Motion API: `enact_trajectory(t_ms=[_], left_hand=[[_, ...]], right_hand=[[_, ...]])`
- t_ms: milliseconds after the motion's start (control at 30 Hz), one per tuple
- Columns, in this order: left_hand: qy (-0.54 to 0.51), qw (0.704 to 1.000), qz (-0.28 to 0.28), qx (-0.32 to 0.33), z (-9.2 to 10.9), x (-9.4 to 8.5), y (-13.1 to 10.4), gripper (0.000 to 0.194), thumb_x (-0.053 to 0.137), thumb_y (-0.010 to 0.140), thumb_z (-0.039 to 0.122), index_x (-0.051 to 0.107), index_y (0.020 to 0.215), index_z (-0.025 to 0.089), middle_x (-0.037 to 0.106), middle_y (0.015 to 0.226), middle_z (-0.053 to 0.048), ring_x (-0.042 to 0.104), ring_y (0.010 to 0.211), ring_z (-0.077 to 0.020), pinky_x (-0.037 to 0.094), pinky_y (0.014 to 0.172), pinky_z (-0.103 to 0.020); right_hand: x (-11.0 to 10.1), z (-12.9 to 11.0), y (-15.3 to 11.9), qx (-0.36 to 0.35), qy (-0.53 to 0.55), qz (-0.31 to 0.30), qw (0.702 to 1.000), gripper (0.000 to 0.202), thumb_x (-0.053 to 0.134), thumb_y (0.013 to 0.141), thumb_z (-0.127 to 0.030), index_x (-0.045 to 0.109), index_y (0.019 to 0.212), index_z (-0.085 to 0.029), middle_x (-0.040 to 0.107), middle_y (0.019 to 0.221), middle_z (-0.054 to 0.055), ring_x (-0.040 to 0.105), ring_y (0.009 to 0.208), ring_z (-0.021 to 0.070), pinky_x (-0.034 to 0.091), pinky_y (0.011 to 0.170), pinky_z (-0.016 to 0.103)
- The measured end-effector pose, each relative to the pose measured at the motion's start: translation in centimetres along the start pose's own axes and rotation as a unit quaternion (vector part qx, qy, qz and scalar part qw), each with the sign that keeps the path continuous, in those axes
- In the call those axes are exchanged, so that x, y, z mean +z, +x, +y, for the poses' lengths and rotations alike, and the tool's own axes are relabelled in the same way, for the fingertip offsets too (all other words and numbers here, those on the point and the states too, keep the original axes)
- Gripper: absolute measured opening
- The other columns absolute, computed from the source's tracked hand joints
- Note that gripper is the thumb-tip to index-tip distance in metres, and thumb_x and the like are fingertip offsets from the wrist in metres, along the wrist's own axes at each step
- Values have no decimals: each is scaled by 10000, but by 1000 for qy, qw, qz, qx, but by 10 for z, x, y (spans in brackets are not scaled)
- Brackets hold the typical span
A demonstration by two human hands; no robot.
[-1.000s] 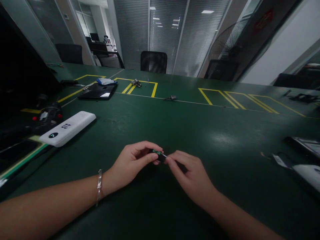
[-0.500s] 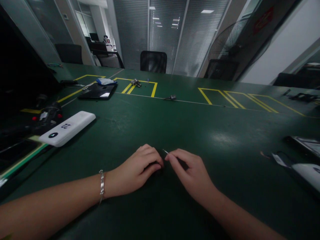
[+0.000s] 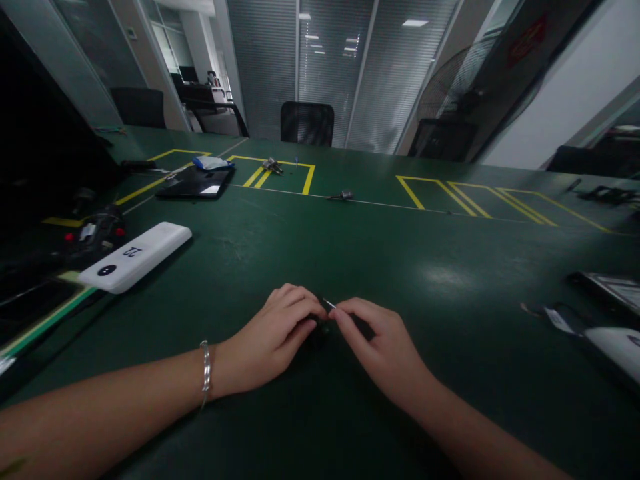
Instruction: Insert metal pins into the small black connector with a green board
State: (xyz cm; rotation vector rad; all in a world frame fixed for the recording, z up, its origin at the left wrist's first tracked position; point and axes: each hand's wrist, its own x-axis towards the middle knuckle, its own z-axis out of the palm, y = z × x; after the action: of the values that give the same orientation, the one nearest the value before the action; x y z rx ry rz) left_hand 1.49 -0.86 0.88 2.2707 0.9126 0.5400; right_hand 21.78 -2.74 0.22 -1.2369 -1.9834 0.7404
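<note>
My right hand (image 3: pixel 383 340) pinches a small, thin metallic piece (image 3: pixel 329 303) between thumb and forefinger; its bright tip points up and left. Close beside it on the left, my left hand (image 3: pixel 280 333) has its fingers curled and pressed together, low over the green table (image 3: pixel 350 247). Something small and dark shows under its fingertips, too dim to make out. The fingertips of both hands are almost touching. A silvery bracelet (image 3: pixel 206 367) circles the left wrist.
A white power bank (image 3: pixel 137 257) marked 22 lies at the left, near dark gear (image 3: pixel 100 230). Further back are a black tablet-like item (image 3: pixel 195 182), metal parts (image 3: pixel 271 166) and a small dark part (image 3: pixel 343 195). Another white device (image 3: pixel 615 347) is at the right edge.
My left hand has shifted slightly left and up, and its fingertips have moved a little, with a dark thing now showing beneath them. The right hand has barely moved and keeps its pinch.
</note>
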Motion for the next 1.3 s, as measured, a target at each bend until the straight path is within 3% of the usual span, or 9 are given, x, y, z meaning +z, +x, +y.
enact_trajectory(t_ms=[133, 233, 300, 500, 667, 800, 933, 1133, 1300], left_hand=[[50, 998, 11, -20, 3, -2, 0, 175, 523, 932, 293, 533, 1080, 199, 552, 1067, -60, 479, 987, -238, 381, 867, -397], [91, 995, 12, -30, 4, -1, 1, 391, 638, 822, 494, 536, 1045, 191, 551, 1030, -68, 477, 941, -264, 381, 812, -406], [113, 993, 11, -35, 3, 0, 2, 474, 684, 754, 548, 540, 1030, 191, 550, 1017, -69, 474, 927, -273, 377, 799, -411], [122, 992, 10, -40, 1, 2, 1, 278, 659, 821, 349, 548, 1026, 197, 549, 1028, -60, 479, 937, -262, 380, 787, -402], [82, 996, 26, -29, -1, 4, 1, 265, 652, 803, 197, 557, 1050, 204, 546, 1054, -48, 491, 982, -248, 398, 843, -410], [-17, 999, 47, -15, -4, 4, 1, 337, 619, 815, 118, 543, 1133, 203, 512, 1124, -60, 501, 1050, -219, 432, 912, -368], [-121, 990, 66, -13, -6, 3, 1, 415, 590, 844, 99, 499, 1230, 220, 481, 1193, -68, 517, 1073, -200, 460, 923, -339], [-253, 966, 48, -27, -8, 5, 2, 436, 599, 843, 96, 490, 1252, 202, 475, 1220, -88, 544, 1046, -211, 466, 941, -391], [-410, 910, 10, -60, -8, 9, 3, 452, 594, 830, 41, 457, 1237, 181, 563, 1139, -82, 580, 1018, -199, 469, 926, -403]], right_hand=[[-1, 1, 1, 8, -23, -9, 1000, 118, 529, 897, -159, 631, 928, -209, 637, 874, 13, 606, 809, 168, 452, 709, 289], [-1, 2, 1, -2, -38, -29, 999, 221, 546, 836, -78, 617, 988, -222, 626, 956, 18, 600, 864, 175, 466, 737, 299], [0, 2, 0, -18, -45, -45, 998, 299, 553, 812, -53, 601, 1045, -234, 629, 1022, 21, 593, 921, 186, 470, 786, 319], [2, 3, -2, -19, -88, -77, 993, 406, 607, 812, -96, 556, 1175, -271, 655, 1078, 17, 599, 951, 214, 481, 809, 375], [3, 5, -1, -19, -78, -69, 994, 423, 594, 821, -107, 530, 1200, -283, 649, 1118, 16, 614, 984, 202, 486, 839, 366], [4, 7, -1, -9, -73, -62, 995, 448, 601, 810, -117, 501, 1217, -274, 632, 1098, 27, 613, 957, 208, 494, 808, 365], [6, 11, -2, 2, -34, -18, 999, 472, 587, 826, -123, 460, 1255, -274, 601, 1054, 29, 596, 880, 192, 497, 760, 348], [7, 10, -4, -15, 90, 42, 995, 510, 577, 847, -117, 420, 1301, -290, 556, 1004, 11, 568, 701, 128, 489, 676, 293], [6, 6, -7, -58, 122, 54, 989, 515, 589, 842, -111, 431, 1301, -283, 551, 1001, 14, 549, 677, 118, 479, 635, 275]])
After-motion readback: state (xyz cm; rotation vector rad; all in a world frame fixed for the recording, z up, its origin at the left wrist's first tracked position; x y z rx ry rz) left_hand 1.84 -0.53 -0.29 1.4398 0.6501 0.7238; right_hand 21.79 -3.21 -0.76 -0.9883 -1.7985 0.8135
